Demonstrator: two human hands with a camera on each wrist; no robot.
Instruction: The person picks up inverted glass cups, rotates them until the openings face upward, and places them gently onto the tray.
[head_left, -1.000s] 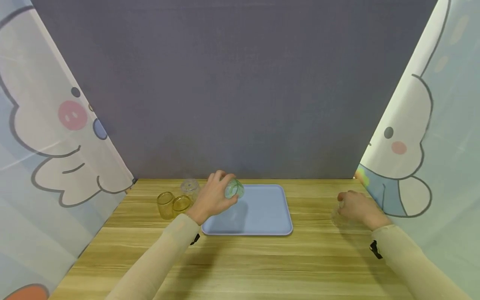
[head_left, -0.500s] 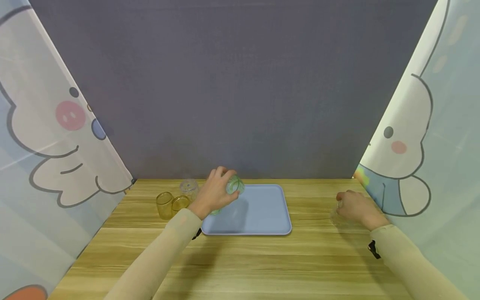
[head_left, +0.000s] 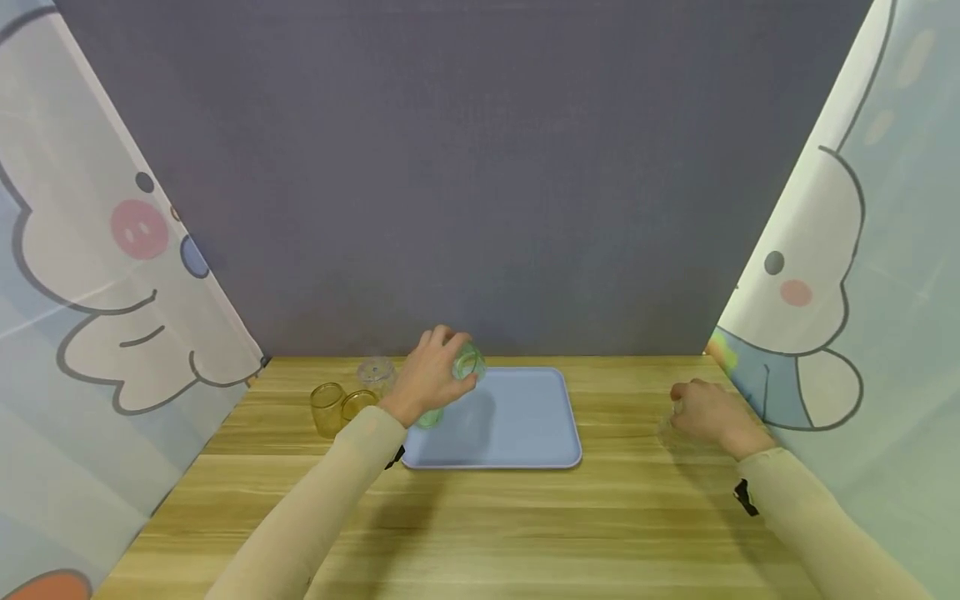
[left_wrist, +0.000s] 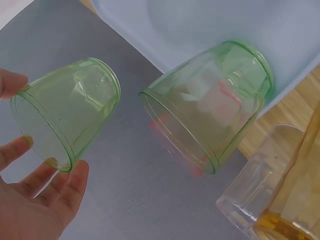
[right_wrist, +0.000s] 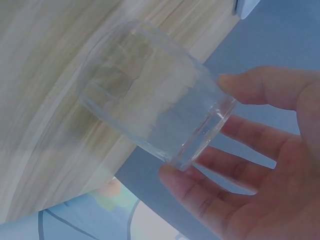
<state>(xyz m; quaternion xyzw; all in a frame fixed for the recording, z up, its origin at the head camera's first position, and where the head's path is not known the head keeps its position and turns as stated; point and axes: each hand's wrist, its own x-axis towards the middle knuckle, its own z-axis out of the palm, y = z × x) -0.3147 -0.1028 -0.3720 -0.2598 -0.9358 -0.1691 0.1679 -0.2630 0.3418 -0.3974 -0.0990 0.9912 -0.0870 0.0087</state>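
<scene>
In the head view my left hand (head_left: 431,377) is over the back left of the blue tray (head_left: 525,421). Its thumb and fingers grip a green see-through cup (left_wrist: 67,112) by the wide rim, and the cup looks clear of the tray. A second green cup (left_wrist: 210,102) stands on the tray's left end, partly behind my hand in the head view. Far to the right, my right hand (head_left: 708,410) holds a clear cup (right_wrist: 155,95) by its thick base, with the wide mouth toward the wooden table. Whether that mouth touches the wood, I cannot tell.
Left of the tray stand two amber cups, one further left (head_left: 327,408) and one nearer my sleeve (head_left: 360,405). Behind them is another clear cup (head_left: 377,373). A grey backdrop (head_left: 480,183) closes off the table's far edge, and printed curtains (head_left: 810,300) hang at both sides.
My left hand has shifted slightly up and away with its green cup, which uncovers part of the green cup on the tray. The right hand has stayed almost still.
</scene>
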